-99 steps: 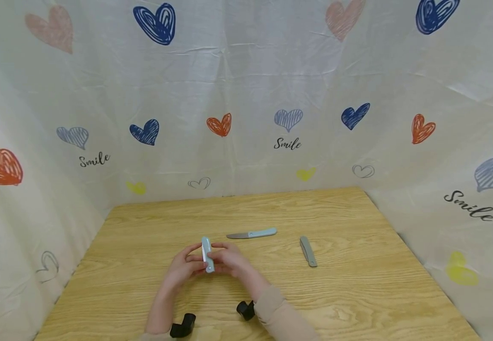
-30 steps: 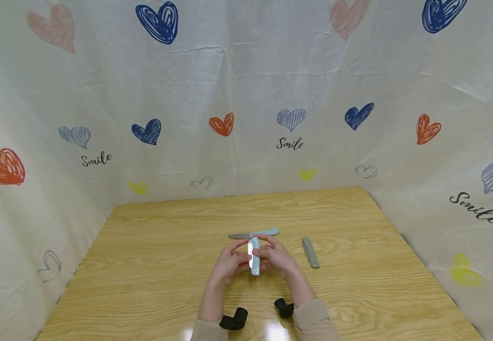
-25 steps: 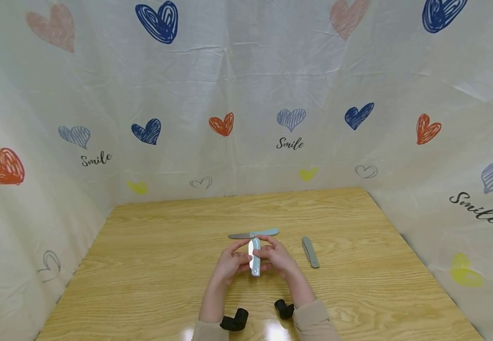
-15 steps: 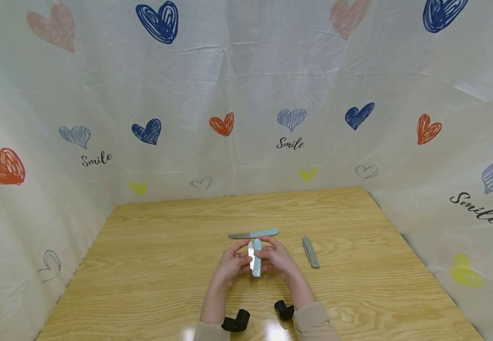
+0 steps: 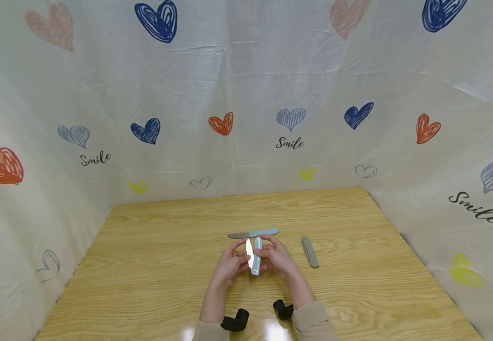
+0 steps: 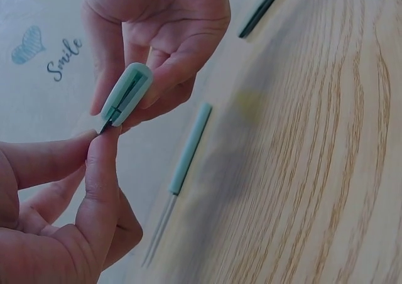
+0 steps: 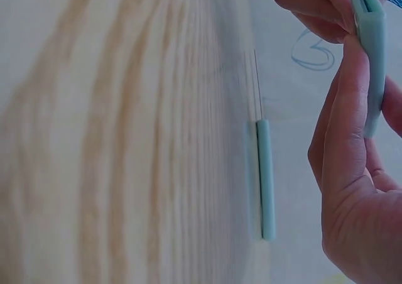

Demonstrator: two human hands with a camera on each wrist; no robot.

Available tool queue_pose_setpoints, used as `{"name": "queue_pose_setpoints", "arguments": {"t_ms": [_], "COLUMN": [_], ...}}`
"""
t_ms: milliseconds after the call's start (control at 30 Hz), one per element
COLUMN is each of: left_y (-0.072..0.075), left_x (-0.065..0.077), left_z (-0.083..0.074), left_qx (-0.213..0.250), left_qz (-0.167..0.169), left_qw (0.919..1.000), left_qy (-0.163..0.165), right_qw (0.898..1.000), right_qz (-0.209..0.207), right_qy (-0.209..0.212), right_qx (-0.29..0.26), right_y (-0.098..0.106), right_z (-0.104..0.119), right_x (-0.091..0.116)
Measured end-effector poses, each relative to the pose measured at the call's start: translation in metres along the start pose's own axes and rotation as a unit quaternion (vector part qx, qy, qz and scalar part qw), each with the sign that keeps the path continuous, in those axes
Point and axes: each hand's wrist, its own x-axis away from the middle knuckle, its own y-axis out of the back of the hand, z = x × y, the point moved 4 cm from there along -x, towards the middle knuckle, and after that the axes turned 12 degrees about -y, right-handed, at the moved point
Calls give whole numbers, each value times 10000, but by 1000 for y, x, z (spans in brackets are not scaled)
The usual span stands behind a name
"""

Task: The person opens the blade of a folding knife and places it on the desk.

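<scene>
A white cloth printed with red, blue, pink and yellow hearts and the word "Smile" (image 5: pixel 246 71) hangs behind and along both sides of a wood-grain worktop (image 5: pixel 144 260), whose near part catches bright reflections. Two forearms in beige sleeves (image 5: pixel 314 322) reach over it, and by each wrist sits a black elbow-shaped fitting (image 5: pixel 236 320).

The right hand (image 5: pixel 278 255) has its thumb and fingers closed about the handle of a pale blue folding knife (image 5: pixel 257 258), thumb on the near face, forefinger at the far end. The left hand (image 5: pixel 229 263) is nearly closed, thumb and forefinger pinching the blade. The knife is held above the worktop between the two hands, in front of the person.

Beyond it, an unfolded pale blue-handled knife with a grey metal blade (image 5: pixel 253 233) lies crosswise, blade to the left. To the right of the right hand, well apart from it, a grey-green folded knife (image 5: pixel 310 252) lies slanted.

The head view shows the held knife's silvery blade (image 5: pixel 249 253) swung partway out, at a narrow angle to its handle. The left wrist view looks into the handle's slot, a dark one; the right wrist view shows the handle's narrow edge, the blade largely hidden.
</scene>
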Motion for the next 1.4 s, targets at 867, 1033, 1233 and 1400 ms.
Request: {"name": "queue_pose_setpoints", "arguments": {"t_ms": [867,1033,1233,1400], "left_y": [2,3,3,3], "left_x": [0,1,3,2], "left_z": [2,2,2,4], "left_qx": [-2,50,48,97], "left_qz": [-381,-393,-403,-483], "left_qw": [9992,9992,9992,9988], "left_qy": [-99,-100,-70,-49], "right_qw": [9994,9995,9992,9986], "right_qz": [-335,-319,-395,-498], "right_qy": [23,9,24,36], "right_qx": [-95,-56,-90,-144], "right_y": [4,2,4,7], "right_z": [-2,4,1,-3], "right_x": [-2,5,3,1]}}
